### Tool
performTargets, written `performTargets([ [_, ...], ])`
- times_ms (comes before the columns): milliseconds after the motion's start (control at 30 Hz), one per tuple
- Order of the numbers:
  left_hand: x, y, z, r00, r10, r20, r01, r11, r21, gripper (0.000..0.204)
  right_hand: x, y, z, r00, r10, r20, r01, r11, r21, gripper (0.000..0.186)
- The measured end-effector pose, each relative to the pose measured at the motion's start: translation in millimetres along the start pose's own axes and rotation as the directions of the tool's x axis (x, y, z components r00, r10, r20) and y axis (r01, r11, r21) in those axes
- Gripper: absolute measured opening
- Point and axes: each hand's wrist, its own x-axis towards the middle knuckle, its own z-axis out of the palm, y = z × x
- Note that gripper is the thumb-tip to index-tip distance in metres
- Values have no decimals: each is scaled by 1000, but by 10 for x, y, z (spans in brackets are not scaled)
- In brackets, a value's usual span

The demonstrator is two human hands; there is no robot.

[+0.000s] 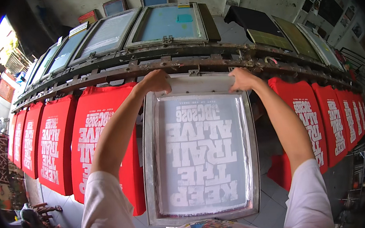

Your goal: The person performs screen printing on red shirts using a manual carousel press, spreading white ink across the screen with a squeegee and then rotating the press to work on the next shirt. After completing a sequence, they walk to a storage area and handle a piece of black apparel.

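Observation:
A screen printing frame (148, 161) lies in front of me, its pale mesh (161, 125) showing large block lettering reversed left to right. White ink lines the mesh's edges. Across the frame's far end runs a wide pale bar (201, 84); whether it is a squeegee or part of the frame, I cannot tell. My left hand (155, 82) is closed over the bar's left end, with the fingers curled. At the right end, my right hand (242, 79) is closed in the same way. Both arms reach forward over the frame, and some fingertips are hidden.
Red shirts with white print (53, 144) hang in a row on the left, more red shirts (297, 120) on the right. Beyond the metal rail (134, 70), other screens (165, 23) lean back, and a black cloth (255, 21) covers something. Grey tiles (270, 206) form the floor.

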Motion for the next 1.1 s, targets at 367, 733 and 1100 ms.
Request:
performTargets([
  [367,-4315,1700,1214,969,115,-220,-140,985,-99,47,-4183,-1838,1814,890,-87,-447,46,994,-103,33],
  [733,-5041,1869,1736,906,168,-388,-232,965,-124,52,-4741,-2072,2337,847,-110,-521,81,994,-79,40],
  [1100,-5274,1787,1753,716,-485,-502,246,848,-469,38,-4937,-1895,2121,846,-44,-531,188,957,220,50],
])
